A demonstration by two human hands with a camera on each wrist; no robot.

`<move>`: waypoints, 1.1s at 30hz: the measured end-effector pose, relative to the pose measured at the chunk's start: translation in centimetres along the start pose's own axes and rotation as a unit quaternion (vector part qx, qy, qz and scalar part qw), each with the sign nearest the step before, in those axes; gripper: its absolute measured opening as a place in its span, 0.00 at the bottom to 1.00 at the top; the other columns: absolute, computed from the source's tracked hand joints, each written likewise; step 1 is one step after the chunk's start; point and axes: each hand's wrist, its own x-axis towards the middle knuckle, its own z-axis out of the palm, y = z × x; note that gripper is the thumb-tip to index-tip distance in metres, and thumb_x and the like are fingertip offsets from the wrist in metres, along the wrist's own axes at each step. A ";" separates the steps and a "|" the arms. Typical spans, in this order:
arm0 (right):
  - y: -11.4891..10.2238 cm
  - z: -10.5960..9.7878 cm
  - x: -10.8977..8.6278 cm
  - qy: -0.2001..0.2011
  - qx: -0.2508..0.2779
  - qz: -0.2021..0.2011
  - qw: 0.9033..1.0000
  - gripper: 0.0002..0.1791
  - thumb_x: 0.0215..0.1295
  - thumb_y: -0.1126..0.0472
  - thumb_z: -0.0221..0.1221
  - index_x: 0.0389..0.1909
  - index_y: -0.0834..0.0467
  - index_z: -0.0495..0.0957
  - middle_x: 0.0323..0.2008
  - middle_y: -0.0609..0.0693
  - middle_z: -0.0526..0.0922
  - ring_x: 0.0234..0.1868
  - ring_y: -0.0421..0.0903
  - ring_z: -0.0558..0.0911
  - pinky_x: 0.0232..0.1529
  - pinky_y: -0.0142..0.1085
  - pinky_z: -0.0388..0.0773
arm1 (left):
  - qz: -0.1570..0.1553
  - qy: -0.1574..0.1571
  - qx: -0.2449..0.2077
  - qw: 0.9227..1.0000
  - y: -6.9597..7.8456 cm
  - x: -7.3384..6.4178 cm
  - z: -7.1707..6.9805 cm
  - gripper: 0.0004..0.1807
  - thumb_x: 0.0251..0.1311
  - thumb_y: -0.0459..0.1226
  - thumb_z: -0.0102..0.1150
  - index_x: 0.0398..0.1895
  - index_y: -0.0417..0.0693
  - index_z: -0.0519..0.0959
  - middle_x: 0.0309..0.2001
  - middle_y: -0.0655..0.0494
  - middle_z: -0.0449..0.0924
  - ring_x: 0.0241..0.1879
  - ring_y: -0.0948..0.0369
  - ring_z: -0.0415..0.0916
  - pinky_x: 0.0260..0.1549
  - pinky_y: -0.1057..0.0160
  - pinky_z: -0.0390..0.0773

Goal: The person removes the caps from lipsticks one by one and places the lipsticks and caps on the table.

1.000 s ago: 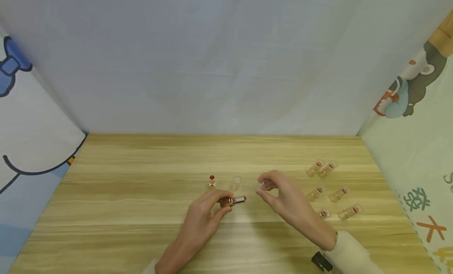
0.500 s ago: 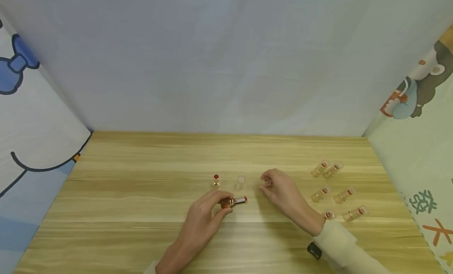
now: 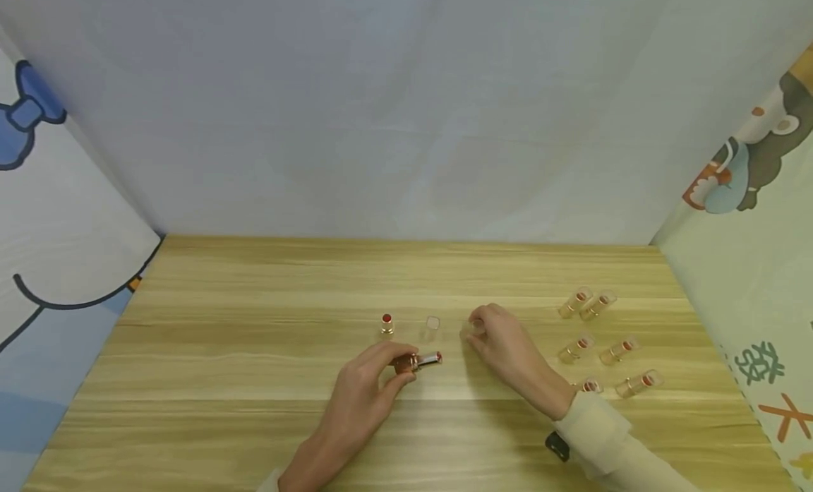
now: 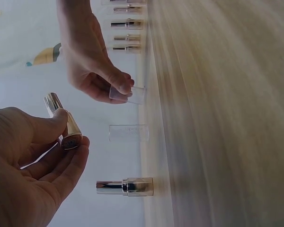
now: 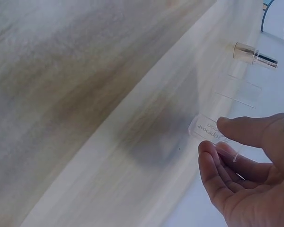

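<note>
My left hand (image 3: pixel 365 386) pinches an uncapped lipstick (image 4: pixel 70 125) by its base, with its red tip pointing right in the head view. In my right hand (image 3: pixel 508 347), thumb and fingers grip a clear lipstick cap (image 5: pixel 208 127) by its upper part. The cap's lower end is right at the tabletop in the left wrist view. Between the hands and a little farther back stands a second clear cap (image 3: pixel 432 324). To its left, another uncapped lipstick (image 3: pixel 387 325) stands upright, red tip on top.
Several capped lipsticks (image 3: pixel 638 384) stand on the right side of the wooden table (image 3: pixel 254 287), beyond my right hand. One of them is partly hidden by the right forearm. A plain cloth wall (image 3: pixel 406 125) rises behind the table, with printed cloths at both sides.
My right hand has lowered the clear cap to the tabletop, turning it more upright. My left hand keeps holding its lipstick in nearly the same place. The head view has shifted slightly.
</note>
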 end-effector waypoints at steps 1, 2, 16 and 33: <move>0.0 0.0 0.0 -0.001 0.001 0.000 1.000 0.13 0.61 0.71 0.71 0.45 0.68 0.82 0.44 0.61 0.86 0.46 0.55 0.88 0.48 0.44 0.89 | -0.004 0.000 0.002 1.000 0.0 0.0 0.0 0.20 0.49 0.27 0.78 0.46 0.45 0.85 0.40 0.59 0.88 0.38 0.68 0.84 0.42 0.61 0.89; 0.0 0.0 0.0 -0.001 0.001 0.000 1.000 0.13 0.61 0.72 0.71 0.46 0.68 0.82 0.45 0.61 0.86 0.46 0.55 0.88 0.48 0.44 0.89 | -0.006 0.000 0.003 1.000 0.0 0.0 0.0 0.20 0.49 0.27 0.78 0.47 0.45 0.85 0.40 0.59 0.88 0.38 0.67 0.84 0.42 0.61 0.89; 0.0 0.4 0.0 0.008 -0.015 -0.004 1.000 0.14 0.61 0.69 0.71 0.46 0.66 0.82 0.42 0.57 0.85 0.42 0.51 0.85 0.46 0.44 0.88 | -0.031 0.005 0.004 0.999 -0.3 0.1 -0.7 0.22 0.48 0.26 0.78 0.48 0.46 0.85 0.41 0.59 0.89 0.39 0.66 0.85 0.44 0.60 0.90; -0.7 -1.2 -1.6 0.011 0.005 0.029 1.000 0.23 0.65 0.66 0.70 0.58 0.69 0.77 0.48 0.60 0.85 0.45 0.54 0.86 0.44 0.45 0.88 | -0.033 0.039 0.017 0.999 -1.6 0.6 -2.4 0.22 0.49 0.24 0.78 0.49 0.46 0.85 0.42 0.57 0.89 0.40 0.65 0.86 0.46 0.61 0.89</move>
